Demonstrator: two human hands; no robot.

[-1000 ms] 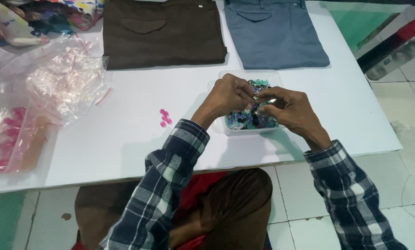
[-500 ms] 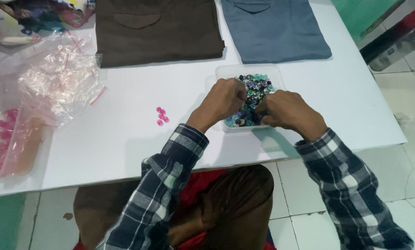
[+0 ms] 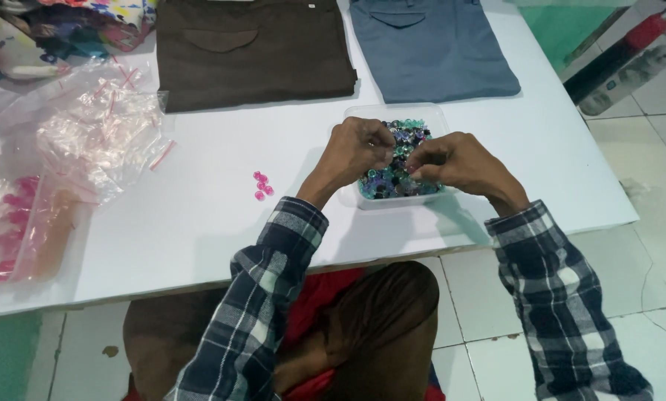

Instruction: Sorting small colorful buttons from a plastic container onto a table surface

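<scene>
A clear plastic tub (image 3: 429,113) filled with several small coloured buttons (image 3: 409,135) sits on the white table (image 3: 199,215). My left hand (image 3: 355,152) hovers over the tub's left side with fingers curled. Over the tub's right side, my right hand (image 3: 455,162) has its fingertips pinched together close to the left hand. Whether a button sits between the fingers is too small to tell. A few pink buttons (image 3: 262,186) lie loose on the table to the left of the tub.
Folded brown trousers (image 3: 251,52) and folded blue-grey trousers (image 3: 433,48) lie at the back of the table. A heap of small clear zip bags (image 3: 99,141) lies at the left, with pink items in a bag (image 3: 10,238) near the left edge. Tiled floor is at the right.
Both hands stay over the tub, with their fingers working among the buttons. The view has shifted slightly. The loose pink buttons have not moved.
</scene>
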